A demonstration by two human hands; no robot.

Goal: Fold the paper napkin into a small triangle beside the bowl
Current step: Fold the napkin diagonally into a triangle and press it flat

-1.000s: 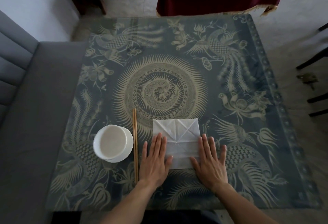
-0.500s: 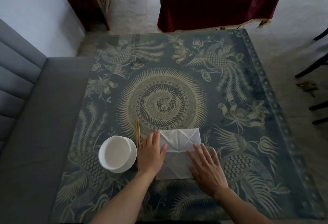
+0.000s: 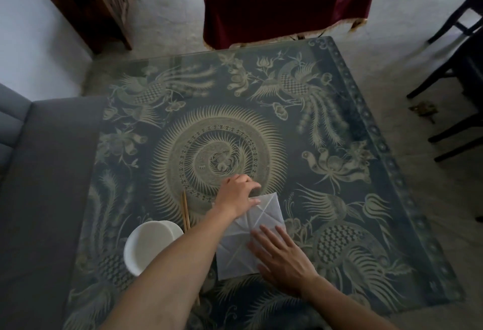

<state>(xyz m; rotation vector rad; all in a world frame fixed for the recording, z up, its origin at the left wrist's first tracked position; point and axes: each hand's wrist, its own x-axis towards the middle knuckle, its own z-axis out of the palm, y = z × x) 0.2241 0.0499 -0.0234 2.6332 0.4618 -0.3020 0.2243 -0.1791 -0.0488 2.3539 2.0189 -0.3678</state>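
1. Paper napkin (image 3: 264, 221): white, creased, lying flat on the table (image 3: 339, 131), near edge, right of centre. Crease lines cross its top half in an X.
2. Bowl (image 3: 146, 244): white, left of the napkin, partly hidden by the left forearm. Looks like it sits on or against a second white piece behind it; can't tell which.
3. Chopsticks (image 3: 185, 208): wooden pair between bowl and napkin, running away from the person; the near part is hidden under the forearm.
4. Left hand (image 3: 236, 193): at the napkin's far-left corner. Fingers curled down over the corner, thumb lying on the paper. Fingertips hidden, so can't tell whether they pinch the corner or just press it.
5. Right hand (image 3: 282, 256): palm down on the napkin's near-right part, fingers straight and slightly spread, pressing the paper flat.
6. Surroundings: table has a dark blue-grey phoenix-pattern top; grey sofa (image 3: 39, 199) at left, maroon-draped furniture (image 3: 282, 2) beyond, dark chair legs (image 3: 454, 89) at right.
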